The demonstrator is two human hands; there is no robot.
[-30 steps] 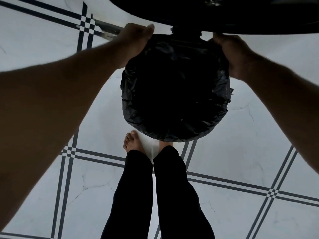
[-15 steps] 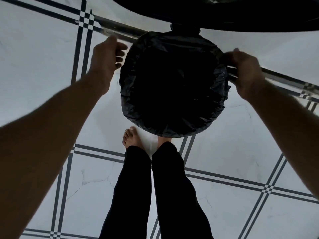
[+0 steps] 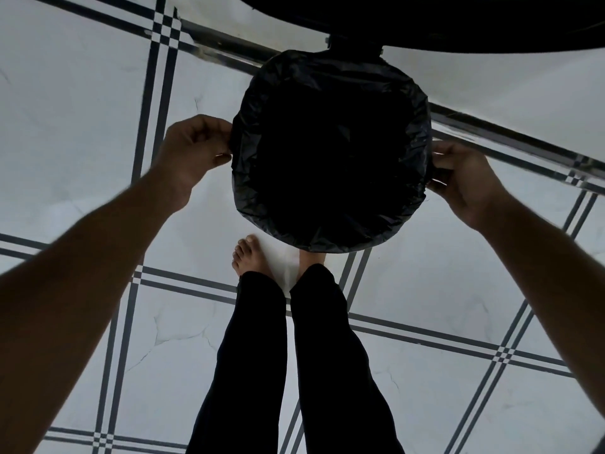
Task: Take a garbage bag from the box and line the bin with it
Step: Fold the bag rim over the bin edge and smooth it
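Both arms reach forward and down. Left hand (image 3: 193, 155) and right hand (image 3: 465, 178) each have fingers curled, pinching the garbage bag (image 3: 252, 191) at opposite sides.

We look straight down on a round bin (image 3: 330, 231) whose rim is wrapped in a black garbage bag (image 3: 248, 178). Our left hand (image 3: 193, 155) pinches the bag's left edge while our right hand (image 3: 465, 178) grips its right edge, our bare feet just below on the white tiled floor (image 3: 82, 103).

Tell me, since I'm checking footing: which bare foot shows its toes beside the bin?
The left foot: its toes show clear of the bag-lined bin, while the right foot is mostly hidden under its rim.
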